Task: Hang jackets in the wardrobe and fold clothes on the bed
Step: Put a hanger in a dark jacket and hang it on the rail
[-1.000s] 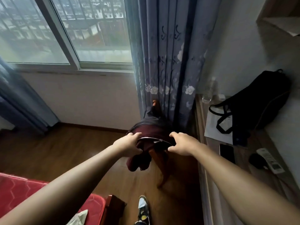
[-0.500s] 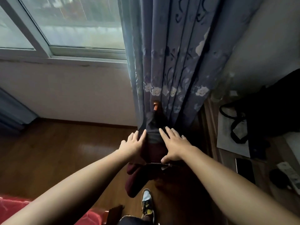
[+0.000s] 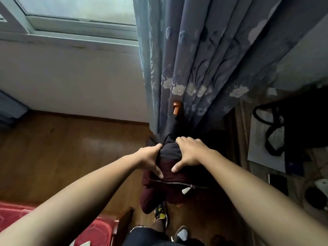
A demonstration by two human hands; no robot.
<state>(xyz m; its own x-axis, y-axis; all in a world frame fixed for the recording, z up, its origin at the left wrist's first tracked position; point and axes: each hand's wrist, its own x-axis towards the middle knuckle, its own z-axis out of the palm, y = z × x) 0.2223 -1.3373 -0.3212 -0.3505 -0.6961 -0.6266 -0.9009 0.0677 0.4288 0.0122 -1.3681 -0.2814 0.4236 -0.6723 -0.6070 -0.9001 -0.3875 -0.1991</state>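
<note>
A dark maroon jacket (image 3: 166,176) with a black lining and a silver zipper is draped over a wooden chair whose orange-brown post (image 3: 176,108) pokes out by the curtain. My left hand (image 3: 150,159) clasps the jacket's left side, fingers curled into the black fabric and thumb on the maroon part. My right hand (image 3: 190,153) grips its right side the same way. A corner of the red bed (image 3: 92,229) shows at the lower left. The wardrobe is out of view.
A blue flowered curtain (image 3: 204,59) hangs right behind the chair, below a window (image 3: 76,11). At the right stands a desk (image 3: 262,157) with a black bag (image 3: 301,121), a phone (image 3: 277,182) and small items. Wooden floor (image 3: 71,148) spreads to the left. My shoes are below the jacket.
The view has closed in on the chair. My hands went from flat on the jacket with spread fingers to curled around its two sides, bunching the black fabric.
</note>
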